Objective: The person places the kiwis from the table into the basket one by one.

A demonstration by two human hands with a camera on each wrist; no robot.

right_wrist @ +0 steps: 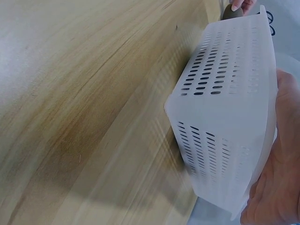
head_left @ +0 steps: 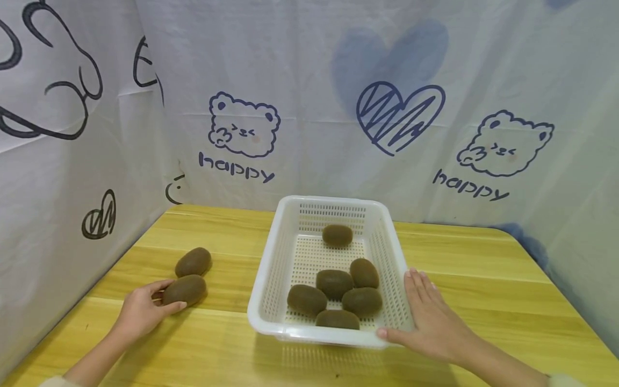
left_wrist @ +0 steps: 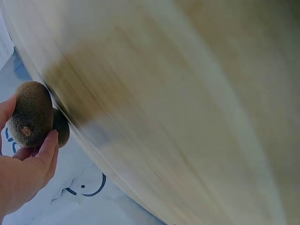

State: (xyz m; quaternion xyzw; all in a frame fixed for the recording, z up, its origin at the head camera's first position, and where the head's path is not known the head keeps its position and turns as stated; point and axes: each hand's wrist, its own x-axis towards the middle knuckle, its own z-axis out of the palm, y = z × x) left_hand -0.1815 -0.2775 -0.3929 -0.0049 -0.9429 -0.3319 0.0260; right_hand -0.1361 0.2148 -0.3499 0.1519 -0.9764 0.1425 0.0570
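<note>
A white perforated plastic basket [head_left: 271,285] sits on a wooden table [head_left: 483,279], and six brown kiwifruits lie inside it: one alone near the far wall [head_left: 337,235], five clustered at the near end [head_left: 333,283]. Two more kiwis remain on the table at about nine o'clock from the basket, so the gathering looks mostly done, with two fruits left outside.

The nearer kiwi [head_left: 185,289] is in the left hand [head_left: 140,310], whose fingers and thumb curl around it while it rests on the wood. The other loose kiwi [head_left: 193,262] lies just beyond, at twelve o'clock from the held one, untouched.

The right hand [head_left: 430,320] lies flat against the basket's right wall, fingers straight and together, thumb along the near corner, steadying it. A white cloth backdrop [head_left: 314,107] printed with bears and hearts rises behind the table.
</note>
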